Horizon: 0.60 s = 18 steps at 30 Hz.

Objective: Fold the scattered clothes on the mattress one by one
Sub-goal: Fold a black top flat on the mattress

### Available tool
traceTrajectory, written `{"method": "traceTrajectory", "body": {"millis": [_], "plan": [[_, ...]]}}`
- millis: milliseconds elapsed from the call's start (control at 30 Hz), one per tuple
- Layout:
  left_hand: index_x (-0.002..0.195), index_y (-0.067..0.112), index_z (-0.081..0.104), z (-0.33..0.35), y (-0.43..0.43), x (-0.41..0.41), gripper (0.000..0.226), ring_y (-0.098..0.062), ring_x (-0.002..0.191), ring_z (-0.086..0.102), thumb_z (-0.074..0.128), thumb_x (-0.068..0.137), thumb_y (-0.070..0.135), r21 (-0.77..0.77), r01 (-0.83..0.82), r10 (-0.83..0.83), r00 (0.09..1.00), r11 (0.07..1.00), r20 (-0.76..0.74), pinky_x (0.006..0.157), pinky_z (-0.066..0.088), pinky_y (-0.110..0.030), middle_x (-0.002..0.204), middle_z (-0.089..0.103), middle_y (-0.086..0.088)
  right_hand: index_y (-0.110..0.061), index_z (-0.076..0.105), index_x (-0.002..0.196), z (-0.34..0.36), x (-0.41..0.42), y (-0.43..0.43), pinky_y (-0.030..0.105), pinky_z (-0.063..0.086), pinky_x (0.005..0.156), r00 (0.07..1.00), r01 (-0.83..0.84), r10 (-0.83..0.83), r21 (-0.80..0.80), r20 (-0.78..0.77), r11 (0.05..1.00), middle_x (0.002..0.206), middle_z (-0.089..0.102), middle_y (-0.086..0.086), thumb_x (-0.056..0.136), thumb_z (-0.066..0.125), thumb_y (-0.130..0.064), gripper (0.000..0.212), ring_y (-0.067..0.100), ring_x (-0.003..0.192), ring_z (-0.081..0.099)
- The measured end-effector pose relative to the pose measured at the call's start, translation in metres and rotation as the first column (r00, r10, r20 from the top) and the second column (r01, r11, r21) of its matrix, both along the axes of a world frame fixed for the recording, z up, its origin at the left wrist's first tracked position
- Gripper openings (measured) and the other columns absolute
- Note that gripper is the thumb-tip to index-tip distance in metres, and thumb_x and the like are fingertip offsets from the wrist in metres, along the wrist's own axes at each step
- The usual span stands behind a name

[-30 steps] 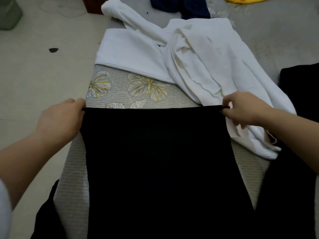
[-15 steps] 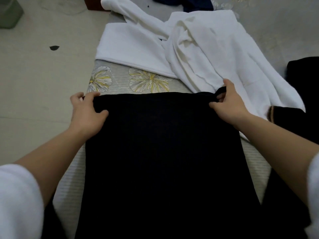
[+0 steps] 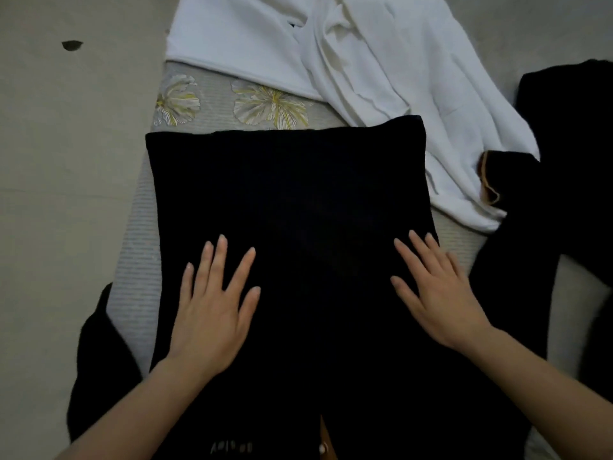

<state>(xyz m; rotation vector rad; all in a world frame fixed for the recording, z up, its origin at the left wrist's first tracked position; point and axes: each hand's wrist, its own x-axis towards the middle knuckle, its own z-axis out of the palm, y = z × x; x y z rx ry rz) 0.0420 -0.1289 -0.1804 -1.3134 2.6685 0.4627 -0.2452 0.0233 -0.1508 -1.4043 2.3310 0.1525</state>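
I see left hand (image 3: 212,313), right hand (image 3: 441,293) off black cloth's (image 3: 292,187) top edge, now flat mid-cloth | fingers spread | near end cut off

One head-worn view looks steeply down and forward, close over the mattress (image 3: 142,287), with floor (image 3: 66,161) at left.

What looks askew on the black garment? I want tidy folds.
The black garment lies flat under both open hands, but its far right corner rides up onto the crumpled white garment, so that edge isn't level.
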Motion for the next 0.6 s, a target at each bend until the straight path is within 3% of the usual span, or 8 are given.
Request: {"method": "traceTrajectory", "body": {"millis": [100,233,367,500,600], "plan": [[0.152,0.031,0.0,0.01,0.012,0.004,0.062,-0.02,0.146,-0.013,0.006,0.095,0.054,0.017,-0.032,0.031,0.999,0.999,0.015,0.117,-0.006,-0.042,0.16,-0.006,-0.01,-0.024,0.02,0.152,0.015,0.017,0.035,0.04,0.003,0.118,0.996,0.066,-0.068,-0.032,-0.054,0.997,0.161,0.011,0.0,0.086,0.009,-0.062,0.077,0.015,0.148,0.0],[0.152,0.029,0.002,0.03,0.062,0.021,0.061,-0.019,0.145,-0.013,0.012,0.096,0.05,0.033,0.083,-0.083,0.997,0.996,-0.006,0.116,-0.007,-0.041,0.16,-0.006,-0.008,-0.016,0.038,0.145,0.031,0.071,0.092,0.04,0.012,0.117,0.998,0.013,-0.021,-0.137,-0.056,0.99,0.155,0.031,0.005,0.091,0.03,-0.05,0.064,0.019,0.145,0.018],[0.152,0.025,0.017,0.038,0.141,0.058,0.059,-0.022,0.146,0.0,0.021,0.097,0.047,0.137,0.216,-0.221,0.975,0.967,0.021,0.117,0.001,-0.041,0.159,0.008,-0.011,-0.021,0.039,0.145,0.026,0.122,0.161,0.039,0.013,0.115,0.993,-0.117,0.117,-0.012,0.005,0.993,0.153,0.033,0.002,0.088,0.038,-0.05,0.064,0.019,0.144,0.022],[0.149,0.021,0.026,0.041,0.197,0.081,0.061,-0.025,0.145,0.011,0.027,0.092,0.042,0.256,0.215,-0.244,0.966,0.943,0.089,0.113,0.011,-0.042,0.157,0.02,-0.013,-0.024,0.036,0.144,0.021,0.147,0.209,0.036,0.012,0.114,0.988,-0.151,0.149,0.05,0.045,0.987,0.152,0.036,0.0,0.085,0.037,-0.052,0.065,0.017,0.141,0.023],[0.152,0.027,0.007,0.05,0.2,0.073,0.068,-0.015,0.145,-0.014,0.018,0.085,0.038,0.284,0.109,-0.113,0.994,0.953,-0.002,0.118,-0.009,-0.036,0.16,-0.004,-0.004,-0.024,0.049,0.134,0.028,0.138,0.213,0.038,0.026,0.107,0.993,0.061,-0.053,-0.077,0.105,0.995,0.143,0.046,-0.003,0.084,0.042,-0.053,0.058,0.014,0.135,0.032]]}}
